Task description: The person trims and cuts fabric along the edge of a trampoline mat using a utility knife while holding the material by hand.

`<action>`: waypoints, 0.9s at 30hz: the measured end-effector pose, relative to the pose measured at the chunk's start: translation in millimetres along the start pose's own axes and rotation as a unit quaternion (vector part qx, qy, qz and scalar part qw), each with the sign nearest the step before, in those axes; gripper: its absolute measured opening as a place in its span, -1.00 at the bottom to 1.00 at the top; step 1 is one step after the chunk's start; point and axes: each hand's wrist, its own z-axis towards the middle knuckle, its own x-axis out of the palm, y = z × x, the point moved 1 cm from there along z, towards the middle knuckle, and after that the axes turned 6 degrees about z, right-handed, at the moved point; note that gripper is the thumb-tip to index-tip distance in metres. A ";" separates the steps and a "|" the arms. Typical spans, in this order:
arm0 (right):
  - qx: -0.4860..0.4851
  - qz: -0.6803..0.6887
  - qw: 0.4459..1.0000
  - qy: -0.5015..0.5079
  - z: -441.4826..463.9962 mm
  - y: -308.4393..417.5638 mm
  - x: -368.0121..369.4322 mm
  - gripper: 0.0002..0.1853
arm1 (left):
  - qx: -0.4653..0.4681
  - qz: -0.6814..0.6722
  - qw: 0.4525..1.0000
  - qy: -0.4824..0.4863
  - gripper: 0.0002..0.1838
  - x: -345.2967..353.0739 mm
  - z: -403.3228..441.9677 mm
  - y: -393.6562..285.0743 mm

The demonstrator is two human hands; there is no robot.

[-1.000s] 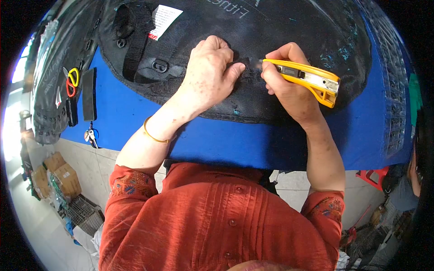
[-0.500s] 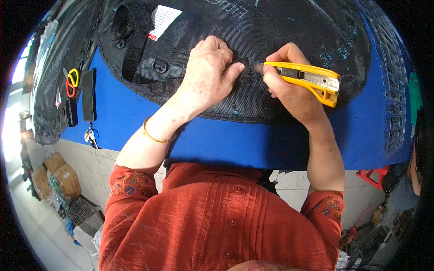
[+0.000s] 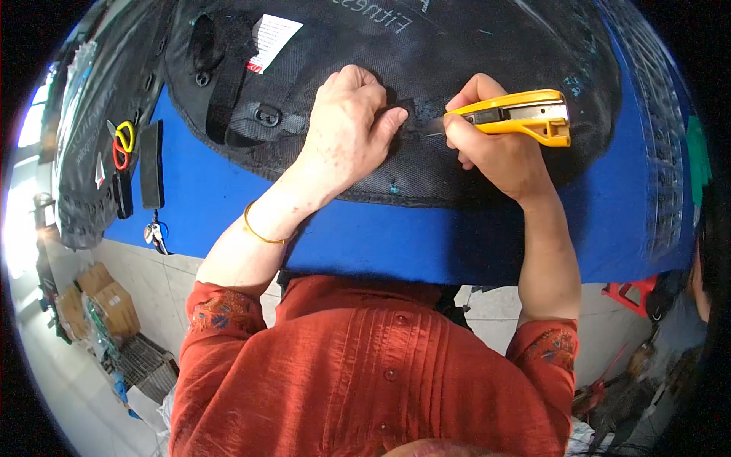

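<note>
A large black mesh mat (image 3: 487,61) with white lettering, webbing straps and a ring buckle lies flat before me. My left hand (image 3: 349,122) rests on it with curled fingers, the thumb pressed at a dark strip of fabric (image 3: 403,114); what its fingertips grip is hidden. In my right hand (image 3: 491,137) is a yellow utility knife (image 3: 525,118), held like a pen. Its thin blade points left at the mesh, just right of my left thumb. A white printed label (image 3: 274,42) sits on the mat's upper left.
On the blue table cover (image 3: 335,240), to the left, lie scissors (image 3: 122,145) with red and yellow handles, a black strap (image 3: 151,166) and keys (image 3: 156,234). Another dark mesh piece (image 3: 84,167) is at far left. Cardboard boxes (image 3: 113,301) and a red stool (image 3: 630,293) stand below.
The knife has tilted, its back end swinging upward, and the blade shows more clearly against the mesh. My left hand has shifted very slightly left.
</note>
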 end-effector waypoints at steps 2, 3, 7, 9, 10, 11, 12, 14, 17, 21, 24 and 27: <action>0.034 0.029 0.999 0.008 0.6 1.5 0.2 -0.87 | 0.008 0.001 1.000 -0.016 -0.79 -0.3 -0.4 -0.7; 0.034 0.030 0.999 0.007 0.3 1.6 0.4 -0.87 | 0.009 0.014 1.000 -0.019 -0.78 -1.0 -0.6 -0.9; 0.011 0.023 1.000 -0.006 -0.8 3.8 0.6 -0.86 | -0.011 0.050 0.999 0.005 -0.73 -4.8 -1.9 -2.3; 0.019 0.028 0.999 -0.008 -0.7 4.1 0.5 -0.86 | -0.018 0.053 0.998 0.021 -0.73 -9.1 -1.0 -6.8; 0.016 0.035 0.999 -0.015 -0.6 3.8 0.5 -0.86 | -0.025 0.055 0.998 0.035 -0.72 -10.1 -1.0 -7.8; 0.013 0.041 0.999 -0.023 -0.3 3.4 0.7 -0.86 | -0.025 0.055 0.997 0.036 -0.72 -9.1 -1.5 -6.1; 0.013 0.042 0.999 -0.023 -0.2 2.5 0.7 -0.86 | -0.017 0.043 0.998 0.029 -0.73 -7.3 -2.2 -3.0; 0.015 0.031 0.999 -0.021 -0.6 0.7 0.6 -0.87 | -0.009 0.031 0.999 0.022 -0.74 -5.4 -2.6 0.1; 0.044 0.087 0.995 -0.037 -0.6 1.3 1.4 -0.86 | -0.022 0.004 0.999 0.029 -0.77 -3.5 -2.4 2.2; 0.138 0.267 0.950 -0.084 0.7 3.3 2.9 -0.85 | -0.019 -0.009 1.000 0.023 -0.78 -2.0 -0.6 2.2; 0.123 0.301 0.941 -0.099 2.2 0.3 6.9 -0.82 | -0.010 -0.005 1.000 0.013 -0.77 -1.9 0.3 1.3; 0.122 0.291 0.942 -0.111 1.7 4.5 9.5 -0.83 | -0.007 -0.002 1.000 0.015 -0.78 -2.3 0.6 -0.2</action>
